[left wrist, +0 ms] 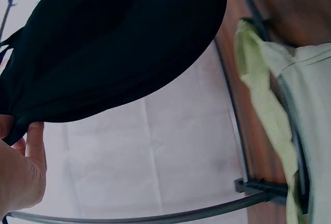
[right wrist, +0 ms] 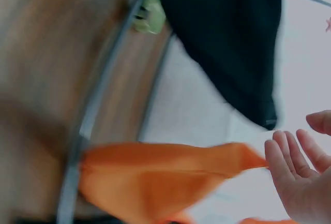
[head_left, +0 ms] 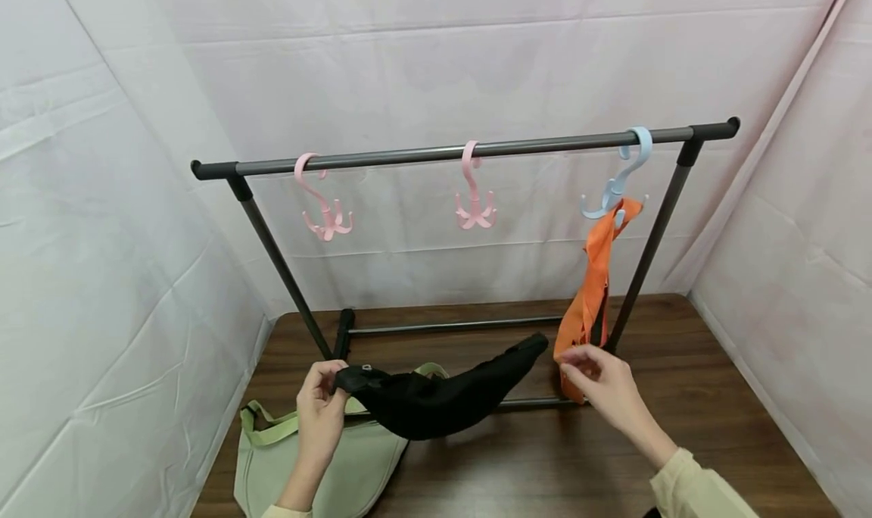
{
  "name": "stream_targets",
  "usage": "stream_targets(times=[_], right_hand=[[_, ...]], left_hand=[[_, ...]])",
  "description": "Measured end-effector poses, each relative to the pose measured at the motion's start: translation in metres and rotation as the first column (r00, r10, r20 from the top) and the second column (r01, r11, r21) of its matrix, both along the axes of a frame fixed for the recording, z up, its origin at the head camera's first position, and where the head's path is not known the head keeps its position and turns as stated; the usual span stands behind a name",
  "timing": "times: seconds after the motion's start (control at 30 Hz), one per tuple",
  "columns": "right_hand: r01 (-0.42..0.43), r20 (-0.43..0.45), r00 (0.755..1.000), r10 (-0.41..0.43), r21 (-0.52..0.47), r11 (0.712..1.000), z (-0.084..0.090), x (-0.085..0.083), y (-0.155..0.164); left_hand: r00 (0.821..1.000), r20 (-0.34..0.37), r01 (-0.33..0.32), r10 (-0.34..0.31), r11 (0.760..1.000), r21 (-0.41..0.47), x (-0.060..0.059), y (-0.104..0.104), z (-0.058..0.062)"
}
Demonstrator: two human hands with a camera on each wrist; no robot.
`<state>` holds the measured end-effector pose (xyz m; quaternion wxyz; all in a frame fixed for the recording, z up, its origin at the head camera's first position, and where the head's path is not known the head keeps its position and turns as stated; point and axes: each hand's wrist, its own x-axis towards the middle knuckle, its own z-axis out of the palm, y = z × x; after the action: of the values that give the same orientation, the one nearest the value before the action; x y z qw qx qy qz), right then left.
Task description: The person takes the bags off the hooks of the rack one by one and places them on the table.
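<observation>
A crescent-shaped black bag (head_left: pixel 443 397) is held up at its left end by my left hand (head_left: pixel 323 404), thumb and fingers pinching the corner. Its right end juts out toward my right hand (head_left: pixel 606 385) without support there. The right hand has fairly straight fingers and a parted thumb; in the right wrist view its fingertips (right wrist: pixel 275 154) are right at the pointed edge of an orange bag (right wrist: pixel 155 175). That orange bag hangs by its strap from a light blue hook (head_left: pixel 616 185). Below my left hand lies a pale green bag (head_left: pixel 368 457) with a light green strap (head_left: pixel 269 431).
A dark metal rack (head_left: pixel 402 157) stands on the brown wooden table (head_left: pixel 504 469). Two pink multi-prong hooks (head_left: pixel 330 219) hang from its top bar, at the left and middle. White cloth (head_left: pixel 409 71) encloses the back and both sides. Low bars (head_left: pixel 450 326) run along the rack's base.
</observation>
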<state>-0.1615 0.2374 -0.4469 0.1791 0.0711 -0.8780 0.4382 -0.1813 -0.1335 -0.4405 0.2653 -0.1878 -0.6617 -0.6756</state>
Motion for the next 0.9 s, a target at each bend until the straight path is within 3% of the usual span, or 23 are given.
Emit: stream_targets(times=[0.17,0.27,0.37,0.5,0.63,0.77,0.9], right_hand=[[-0.001,0.119,0.993,0.021,-0.161,0.987,-0.03,0.01,-0.006],[-0.028,0.153,0.986,0.069,-0.26,0.965,-0.036,0.01,-0.017],[-0.06,0.131,0.985,0.11,-0.336,0.94,-0.038,0.007,-0.028],[-0.071,0.129,0.982,0.136,-0.416,0.907,-0.036,0.004,-0.039],[0.002,0.18,0.978,0.109,-0.525,0.851,-0.036,0.006,-0.046],[0.064,0.201,0.977,0.075,-0.607,0.792,-0.043,0.009,-0.047],[0.051,0.158,0.986,0.062,-0.626,0.778,-0.055,0.014,-0.043]], left_hand=[[0.999,-0.038,0.004,-0.002,0.999,0.048,0.003,-0.002,0.015],[0.999,-0.045,0.033,-0.029,0.994,0.102,0.005,-0.003,0.019],[0.999,-0.019,0.042,-0.04,0.989,0.139,0.008,-0.003,0.02],[0.997,0.067,0.018,-0.028,0.989,0.15,0.014,-0.003,0.02],[0.99,0.143,-0.007,-0.011,0.992,0.126,0.018,-0.001,0.016],[0.97,0.245,-0.036,0.012,0.995,0.094,0.021,0.001,0.006],[0.939,0.344,-0.034,-0.002,0.994,0.099,0.023,0.003,-0.008]])
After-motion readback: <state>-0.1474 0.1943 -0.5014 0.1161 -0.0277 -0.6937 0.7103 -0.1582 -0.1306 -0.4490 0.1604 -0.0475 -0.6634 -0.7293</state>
